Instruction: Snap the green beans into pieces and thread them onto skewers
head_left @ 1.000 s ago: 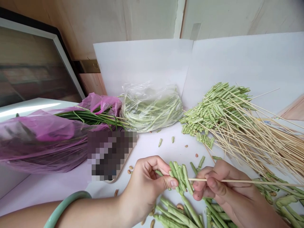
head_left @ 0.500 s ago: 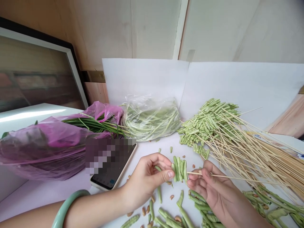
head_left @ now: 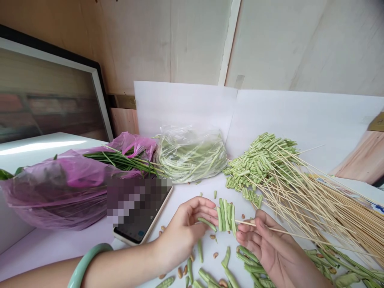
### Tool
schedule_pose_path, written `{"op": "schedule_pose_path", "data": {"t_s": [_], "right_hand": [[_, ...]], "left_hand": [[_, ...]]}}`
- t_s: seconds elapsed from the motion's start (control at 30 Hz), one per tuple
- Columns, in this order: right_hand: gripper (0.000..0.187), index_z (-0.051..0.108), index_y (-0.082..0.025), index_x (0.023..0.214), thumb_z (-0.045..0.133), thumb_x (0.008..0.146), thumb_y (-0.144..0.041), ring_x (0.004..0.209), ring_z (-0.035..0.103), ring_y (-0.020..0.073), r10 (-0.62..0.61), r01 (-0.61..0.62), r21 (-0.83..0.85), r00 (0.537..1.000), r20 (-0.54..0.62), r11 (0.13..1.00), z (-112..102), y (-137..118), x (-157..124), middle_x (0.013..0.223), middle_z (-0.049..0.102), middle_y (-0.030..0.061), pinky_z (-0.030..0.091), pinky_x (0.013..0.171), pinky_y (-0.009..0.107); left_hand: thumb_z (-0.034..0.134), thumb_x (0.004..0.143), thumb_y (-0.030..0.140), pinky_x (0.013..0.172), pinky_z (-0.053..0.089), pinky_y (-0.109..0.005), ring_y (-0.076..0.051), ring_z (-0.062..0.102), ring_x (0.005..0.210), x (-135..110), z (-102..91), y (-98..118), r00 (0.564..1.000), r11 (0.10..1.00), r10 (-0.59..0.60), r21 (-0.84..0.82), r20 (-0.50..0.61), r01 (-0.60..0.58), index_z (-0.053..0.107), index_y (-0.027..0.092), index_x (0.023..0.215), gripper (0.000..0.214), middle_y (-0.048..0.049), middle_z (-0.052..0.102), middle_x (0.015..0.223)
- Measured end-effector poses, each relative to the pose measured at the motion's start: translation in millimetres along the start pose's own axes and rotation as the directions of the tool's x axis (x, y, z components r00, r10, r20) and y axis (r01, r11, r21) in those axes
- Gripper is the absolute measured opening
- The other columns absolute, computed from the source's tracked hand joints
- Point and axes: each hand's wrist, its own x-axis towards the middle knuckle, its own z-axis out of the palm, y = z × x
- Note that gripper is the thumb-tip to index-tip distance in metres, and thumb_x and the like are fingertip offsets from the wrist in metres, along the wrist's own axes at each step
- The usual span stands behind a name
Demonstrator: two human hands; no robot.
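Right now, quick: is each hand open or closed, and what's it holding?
Left hand: closed on a green bean piece.
Right hand: closed, pinching a bamboo skewer threaded with bean pieces.

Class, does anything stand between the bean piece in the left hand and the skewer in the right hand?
Yes: threaded beans on the skewer sit between the bean piece in the left hand and the right hand.

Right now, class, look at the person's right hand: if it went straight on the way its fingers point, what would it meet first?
The right hand points left, so its fingertips would probably meet the row of cut green beans at the end of the bamboo skewer it holds, though depth is hard to judge here.
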Motion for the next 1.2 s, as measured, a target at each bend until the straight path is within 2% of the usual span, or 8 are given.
{"op": "schedule_pose_path", "data": {"t_s": [0.2, 0.37, 0.5, 0.77, 0.97, 1.2], "right_hand": [[0.024, 0.056, -0.021, 0.071, 0.078, 0.075, -0.031, 0.075, 0.068, 0.0166, -0.009, 0.007, -0.069, 1.0, -0.024, 0.998, 1, 0, -2, 0.074, 0.072, 0.0007, 0.054, 0.074, 0.03], [0.029, 0.054, -0.021, 0.071, 0.08, 0.072, -0.034, 0.072, 0.067, 0.0172, -0.001, -0.006, -0.109, 0.998, -0.058, 0.994, 5, -2, -3, 0.072, 0.071, 0.0016, 0.053, 0.073, 0.031], [0.03, 0.053, -0.021, 0.07, 0.08, 0.071, -0.033, 0.069, 0.065, 0.0171, 0.005, -0.01, -0.096, 0.998, -0.056, 0.995, 7, -3, -3, 0.07, 0.071, 0.0017, 0.053, 0.069, 0.029], [0.026, 0.053, -0.021, 0.072, 0.078, 0.075, -0.03, 0.069, 0.066, 0.015, 0.028, -0.03, -0.062, 0.999, -0.024, 0.998, 6, -2, -3, 0.071, 0.07, 0.0009, 0.053, 0.068, 0.026], [0.024, 0.055, -0.021, 0.071, 0.077, 0.076, -0.029, 0.068, 0.066, 0.0144, 0.021, -0.022, -0.04, 1.0, -0.008, 0.999, 5, -2, -5, 0.072, 0.071, 0.0015, 0.054, 0.068, 0.026], [0.021, 0.056, -0.021, 0.074, 0.075, 0.078, -0.026, 0.075, 0.066, 0.0148, 0.015, -0.016, -0.035, 1.0, -0.019, 0.999, -2, 0, -2, 0.076, 0.071, 0.0004, 0.054, 0.073, 0.026]], "left_hand": [[0.07, 0.075, 0.019, 0.077, 0.048, -0.029, -0.014, 0.057, 0.082, 1, -2.0, -7, 0.999, 0.999, 0.042, -0.001, -0.022, -0.042, 0.061, 0.016, 0.09, 0.018, -0.0031, 0.058, 0.09], [0.081, 0.067, 0.017, 0.063, 0.046, -0.018, -0.005, 0.056, 0.065, 2, -4.2, -10, 0.998, 0.997, 0.055, -0.053, -0.035, -0.057, 0.051, 0.019, 0.09, 0.038, 0.0041, 0.051, 0.088], [0.085, 0.058, 0.012, 0.058, 0.048, -0.017, -0.006, 0.061, 0.061, 2, -4.0, -6, 1.0, 0.993, 0.004, -0.121, -0.03, -0.007, 0.047, 0.018, 0.085, 0.047, 0.0063, 0.054, 0.081], [0.087, 0.056, 0.012, 0.058, 0.049, -0.017, -0.008, 0.061, 0.054, 2, -2.4, -1, 0.996, 0.986, -0.001, -0.168, -0.084, -0.013, 0.052, 0.013, 0.074, 0.039, -0.0004, 0.068, 0.06], [0.087, 0.056, 0.016, 0.056, 0.048, -0.019, -0.008, 0.059, 0.055, 4, -2.3, 0, 0.994, 0.992, -0.017, -0.124, -0.108, 0.004, 0.055, 0.013, 0.074, 0.037, -0.002, 0.069, 0.066], [0.086, 0.06, 0.021, 0.064, 0.047, -0.019, -0.009, 0.059, 0.066, 0, -2.8, -3, 0.993, 0.994, -0.044, -0.1, -0.114, 0.032, 0.065, 0.01, 0.087, 0.036, -0.0036, 0.068, 0.076]]}}
